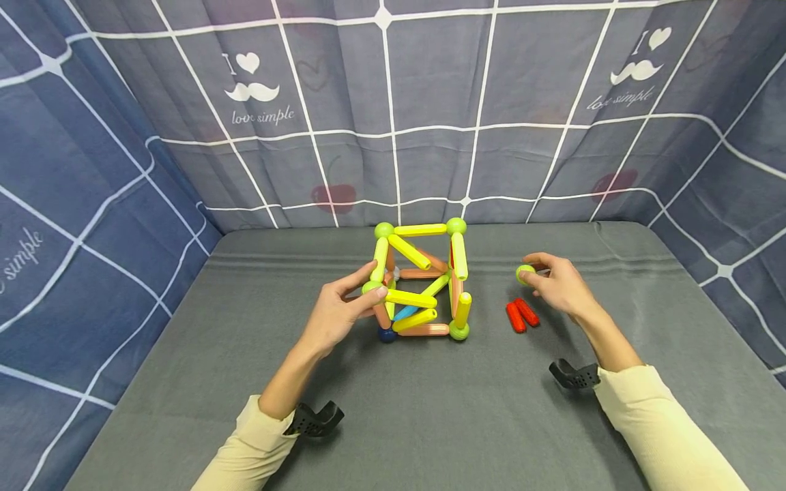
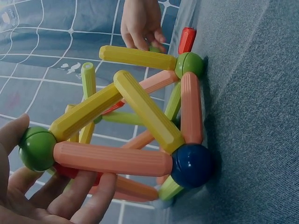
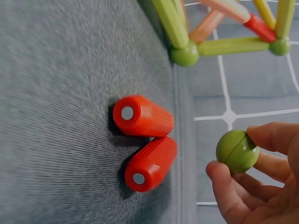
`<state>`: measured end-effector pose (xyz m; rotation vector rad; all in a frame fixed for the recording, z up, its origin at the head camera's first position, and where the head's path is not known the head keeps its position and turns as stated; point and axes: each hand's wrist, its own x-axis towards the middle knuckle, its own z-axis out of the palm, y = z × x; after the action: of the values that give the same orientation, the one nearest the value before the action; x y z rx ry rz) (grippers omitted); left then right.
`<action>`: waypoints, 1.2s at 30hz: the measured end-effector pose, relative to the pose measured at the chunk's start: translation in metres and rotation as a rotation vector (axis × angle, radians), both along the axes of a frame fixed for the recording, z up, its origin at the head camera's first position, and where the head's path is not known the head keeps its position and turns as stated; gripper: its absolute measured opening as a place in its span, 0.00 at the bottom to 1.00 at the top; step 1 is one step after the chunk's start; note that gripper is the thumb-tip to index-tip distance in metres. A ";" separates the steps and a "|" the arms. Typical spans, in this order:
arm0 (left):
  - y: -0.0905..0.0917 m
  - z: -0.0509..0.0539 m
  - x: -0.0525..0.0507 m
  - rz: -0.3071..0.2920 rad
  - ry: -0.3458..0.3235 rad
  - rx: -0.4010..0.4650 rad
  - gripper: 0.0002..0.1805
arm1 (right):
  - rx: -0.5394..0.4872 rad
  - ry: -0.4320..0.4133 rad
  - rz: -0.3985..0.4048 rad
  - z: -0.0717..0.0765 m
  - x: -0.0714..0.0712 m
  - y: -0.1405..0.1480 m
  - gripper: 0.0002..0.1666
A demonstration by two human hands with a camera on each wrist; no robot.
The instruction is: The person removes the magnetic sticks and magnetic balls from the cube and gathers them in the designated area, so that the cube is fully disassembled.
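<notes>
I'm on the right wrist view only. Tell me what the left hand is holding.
Observer: The left hand grips a green ball at an upper corner of the rod frame.
Operator: Give me the colour of the ball at the corner below it.
Observer: That's a dark blue ball.
Operator: Now describe what links those two.
Observer: A single salmon-pink rod joins them.

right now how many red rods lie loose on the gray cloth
2: one red rod nearer the ball-and-rod frame, the other beside it, nearer the right hand.
</notes>
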<state>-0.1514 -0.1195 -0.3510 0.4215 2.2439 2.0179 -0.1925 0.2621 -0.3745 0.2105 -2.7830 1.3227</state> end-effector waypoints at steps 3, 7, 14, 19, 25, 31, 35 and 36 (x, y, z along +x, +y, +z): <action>-0.001 -0.001 -0.001 -0.001 -0.004 0.005 0.31 | 0.036 -0.027 0.010 -0.003 -0.014 -0.003 0.22; 0.000 -0.001 -0.001 -0.002 -0.010 0.006 0.31 | 0.117 -0.037 0.001 -0.009 -0.027 -0.005 0.22; 0.001 0.001 0.000 0.003 -0.012 -0.004 0.31 | 0.156 -0.097 0.005 -0.019 -0.035 -0.004 0.25; 0.001 0.001 0.000 0.005 -0.011 0.003 0.31 | 0.150 -0.100 -0.001 -0.021 -0.033 -0.003 0.26; -0.002 0.002 -0.001 -0.013 -0.017 0.013 0.31 | 0.177 -0.053 -0.028 -0.013 -0.019 -0.001 0.27; -0.001 0.002 -0.001 -0.004 -0.018 0.003 0.31 | 0.049 -0.077 0.009 -0.008 0.003 0.008 0.25; -0.001 0.001 -0.001 0.000 -0.026 -0.005 0.32 | 0.025 -0.092 0.032 -0.008 0.018 0.014 0.24; -0.001 0.001 0.000 0.001 -0.028 -0.005 0.32 | 0.028 -0.099 0.036 -0.009 0.021 0.015 0.24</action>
<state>-0.1515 -0.1203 -0.3500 0.3897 2.2335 2.0051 -0.1719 0.2767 -0.3830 0.2021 -2.8941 1.3378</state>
